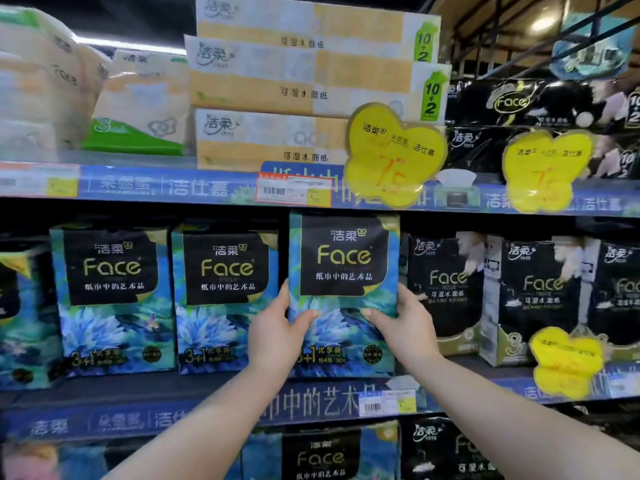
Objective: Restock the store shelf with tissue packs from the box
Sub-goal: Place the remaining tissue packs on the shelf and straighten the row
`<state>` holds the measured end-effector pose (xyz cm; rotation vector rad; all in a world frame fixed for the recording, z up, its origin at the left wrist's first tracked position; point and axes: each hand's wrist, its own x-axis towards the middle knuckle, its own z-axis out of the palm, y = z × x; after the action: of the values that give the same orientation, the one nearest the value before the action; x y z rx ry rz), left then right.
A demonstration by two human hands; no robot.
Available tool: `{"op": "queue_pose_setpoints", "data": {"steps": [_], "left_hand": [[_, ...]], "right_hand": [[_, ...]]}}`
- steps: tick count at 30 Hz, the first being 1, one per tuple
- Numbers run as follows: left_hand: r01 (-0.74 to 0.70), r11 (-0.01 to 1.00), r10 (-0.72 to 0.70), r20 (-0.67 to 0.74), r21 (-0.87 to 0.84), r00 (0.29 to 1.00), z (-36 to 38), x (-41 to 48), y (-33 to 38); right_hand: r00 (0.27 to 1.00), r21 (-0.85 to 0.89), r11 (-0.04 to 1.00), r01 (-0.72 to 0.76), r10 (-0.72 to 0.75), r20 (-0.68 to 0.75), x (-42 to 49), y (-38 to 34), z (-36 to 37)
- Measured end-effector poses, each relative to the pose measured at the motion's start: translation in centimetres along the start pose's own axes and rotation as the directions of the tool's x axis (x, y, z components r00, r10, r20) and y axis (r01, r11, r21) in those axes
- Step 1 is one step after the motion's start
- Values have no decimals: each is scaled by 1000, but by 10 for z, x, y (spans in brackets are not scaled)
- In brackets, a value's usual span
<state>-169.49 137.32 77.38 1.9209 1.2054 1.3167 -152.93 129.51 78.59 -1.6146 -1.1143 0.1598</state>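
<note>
While viewed from the head camera, grips a blue tissue pack (344, 271) from both sides: left hand (277, 327) curled round its left edge with the thumb on the front, right hand (405, 323) likewise round the right edge. Holds it upright at the front of the middle shelf (173, 407), just beside matching blue packs (225, 299) on the left and black packs (446, 289) on the right. Above, on the upper shelf (138, 183), stacked orange-and-white packs (301, 91), partly covered by a yellow price tag (391, 154).
</note>
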Motion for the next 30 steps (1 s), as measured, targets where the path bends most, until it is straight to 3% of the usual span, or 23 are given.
{"op": "queue_pose_setpoints", "data": {"steps": [8, 12, 15, 19, 22, 26, 30], "left_hand": [[30, 995, -30, -5, 96, 1000, 14, -1, -5], [25, 964, -24, -7, 263, 1000, 6, 1, -13], [-53, 928, 100, -109, 369, 989, -7, 7, -5], [-230, 836, 350, -161, 499, 923, -30, 26, 23], [-304, 751, 417, -63, 587, 907, -44, 49, 41], [-347, 582, 381, 130, 735, 915, -51, 74, 55], [-355, 556, 353, 174, 751, 919, -51, 82, 55]], "right_hand": [[998, 56, 998, -22, 19, 66, 12, 27, 14], [990, 17, 1000, 8, -10, 139, 13, 24, 12], [975, 34, 999, 6, -13, 222, 14, 23, 9], [952, 41, 999, 2, -15, 306, 14, 25, 11], [954, 37, 999, 9, -20, 300, 14, 25, 12], [959, 33, 999, 43, -51, 280, 14, 28, 13], [964, 35, 997, 65, -72, 256, 18, 32, 17]]}}
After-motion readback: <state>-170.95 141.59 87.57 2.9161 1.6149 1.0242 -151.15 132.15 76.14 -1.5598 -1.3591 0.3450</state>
